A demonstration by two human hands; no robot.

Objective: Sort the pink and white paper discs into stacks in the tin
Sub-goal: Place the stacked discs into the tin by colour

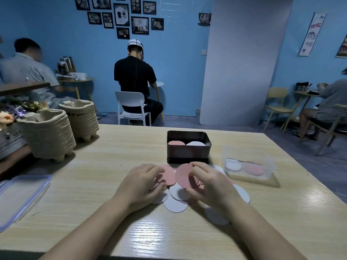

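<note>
Right hand (212,184) pinches a pink disc (184,175) at its 3 o'clock edge, disc tilted up off the pile. Left hand (142,184) rests curled on the loose discs (176,203); can't tell if it's holding one. Pile sits on the bench (93,194) at 6 o'clock of the tin (187,152), which already has a pink stack (176,143) left and a white stack (196,143) right. Discs look thin, light and bendy, likely to cling together. Best taken by the rim, one at a time.
</note>
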